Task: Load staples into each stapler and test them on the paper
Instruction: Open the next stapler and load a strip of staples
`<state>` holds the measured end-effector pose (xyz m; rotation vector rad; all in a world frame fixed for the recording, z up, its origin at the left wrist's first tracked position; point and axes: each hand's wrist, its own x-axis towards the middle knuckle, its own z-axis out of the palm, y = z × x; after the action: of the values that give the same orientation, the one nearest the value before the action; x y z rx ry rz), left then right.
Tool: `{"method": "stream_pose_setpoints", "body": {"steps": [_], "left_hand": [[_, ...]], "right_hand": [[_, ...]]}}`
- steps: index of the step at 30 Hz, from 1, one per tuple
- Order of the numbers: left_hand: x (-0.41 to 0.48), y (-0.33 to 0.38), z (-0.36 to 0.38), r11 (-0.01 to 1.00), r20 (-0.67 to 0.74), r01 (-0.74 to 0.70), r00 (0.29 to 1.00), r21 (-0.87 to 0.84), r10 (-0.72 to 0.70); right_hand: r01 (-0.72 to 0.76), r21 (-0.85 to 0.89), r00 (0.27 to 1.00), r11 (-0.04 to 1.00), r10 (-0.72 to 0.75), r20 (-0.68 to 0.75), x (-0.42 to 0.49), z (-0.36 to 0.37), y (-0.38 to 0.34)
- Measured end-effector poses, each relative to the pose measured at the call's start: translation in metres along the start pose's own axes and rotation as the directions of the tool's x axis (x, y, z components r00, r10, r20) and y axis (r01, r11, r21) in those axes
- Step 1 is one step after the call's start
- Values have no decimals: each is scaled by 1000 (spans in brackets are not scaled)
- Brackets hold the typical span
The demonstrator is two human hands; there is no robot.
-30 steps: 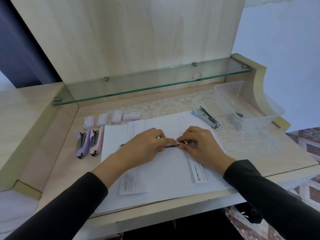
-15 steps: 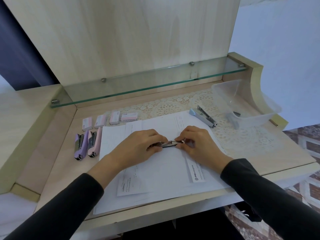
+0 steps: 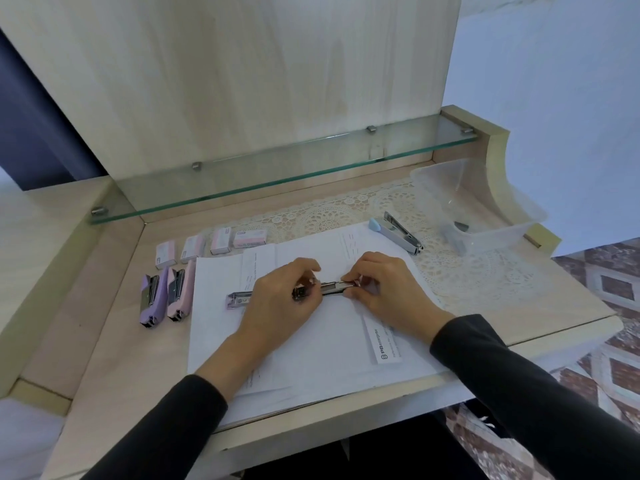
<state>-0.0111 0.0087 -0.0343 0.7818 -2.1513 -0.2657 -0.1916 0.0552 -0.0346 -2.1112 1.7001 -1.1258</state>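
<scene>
metal stapler lies on paper, left hand and right hand gripping.

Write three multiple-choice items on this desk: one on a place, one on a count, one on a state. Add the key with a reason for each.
1. Where do the purple stapler and pink stapler lie?
A. Side by side, left of the paper
B. Inside the clear tub
C. On the glass shelf

2. How many staple boxes sit in the row behind the paper?
A. Two
B. Four
C. Six

3. What state is the held stapler in?
A. Shut and standing upright
B. Lying untouched
C. Unfolded flat on the paper, gripped at both ends

Key:
1. A, both rest on the wood beside the sheet's left edge.
2. B, four small boxes show in the row.
3. C, the left hand and right hand hold its bare metal rail.
</scene>
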Motion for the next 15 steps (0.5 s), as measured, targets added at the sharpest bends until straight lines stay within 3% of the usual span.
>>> {"method": "stream_pose_setpoints", "body": {"steps": [3,10,15], "left_hand": [[1,2,-5,990,-25,119,992,-80,-121],[-12,-6,-26,942,97,79,988,325,-116],[-19,-19,-33,941,139,108,977,320,-160]], "right_hand": [[-7,8,1000,1000,7,-7,0,-1,2],[1,8,1000,1000,-1,-6,-1,0,3],[-24,14,1000,1000,24,-17,-2,-2,0]]}}
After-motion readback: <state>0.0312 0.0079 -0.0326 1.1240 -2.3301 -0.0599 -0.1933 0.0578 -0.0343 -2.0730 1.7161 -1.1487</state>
